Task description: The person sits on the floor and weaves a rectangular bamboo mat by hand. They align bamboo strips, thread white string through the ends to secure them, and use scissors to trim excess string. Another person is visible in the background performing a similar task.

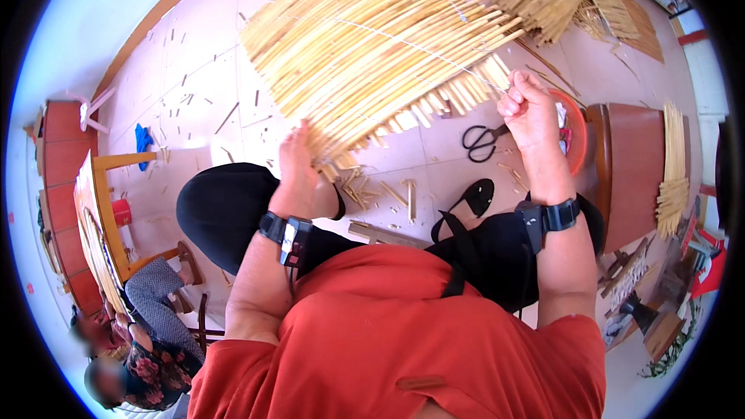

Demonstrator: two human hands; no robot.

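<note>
A large mat of straight yellow reed stalks (372, 46) spreads out in front of me, its stalks lying side by side at a slant. My left hand (297, 161) grips the mat's near left corner, fingers on its edge. At the near right side, my right hand (529, 107) is closed in a pinch on a thin white string (419, 50). That string runs from the right hand up and leftward across the stalks. Along the near edge the stalk ends are uneven, and short light pieces (466, 89) stick out below it.
Black scissors (482, 143) lie on the tiled floor near an orange basin (576, 132). Cut stalk bits (361, 190) are scattered about. More reed bundles (543, 0) lie at the far right, others on a brown wooden bench (644, 171). Another person (155, 365) sits at the lower left.
</note>
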